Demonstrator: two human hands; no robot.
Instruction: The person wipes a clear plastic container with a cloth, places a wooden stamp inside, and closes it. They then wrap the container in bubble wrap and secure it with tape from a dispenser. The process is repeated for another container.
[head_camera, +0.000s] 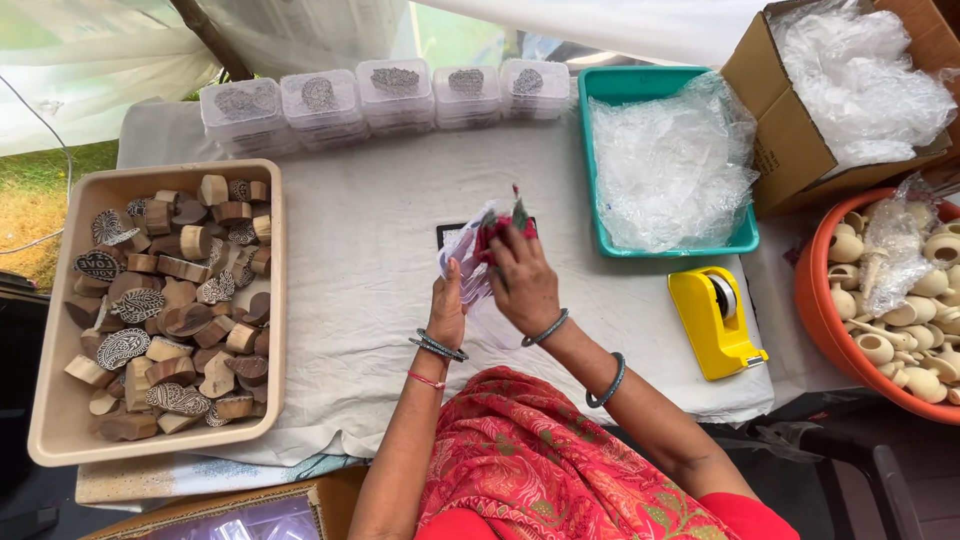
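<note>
Two hands work mid-table: left hand (446, 312) pinches a clear thin plastic pouch (462, 255), right hand (522, 282) grips a small red object (497, 235) at its mouth. Bagging step, apparently; next needs pouch held open.

Outdoor setup, soft daylight, white translucent sheeting (90, 60) hung along the table's far edge with a dark pole (210, 40) crossing it at far left. Table (360, 250) is covered in a white cloth running edge to edge, a patterned cloth (200, 470) showing under it at the near-left corner. Grass (40, 190) and bare ground show past the table's left edge; dark floor and part of a dark chair (880, 480) sit off the near-right corner.
</note>
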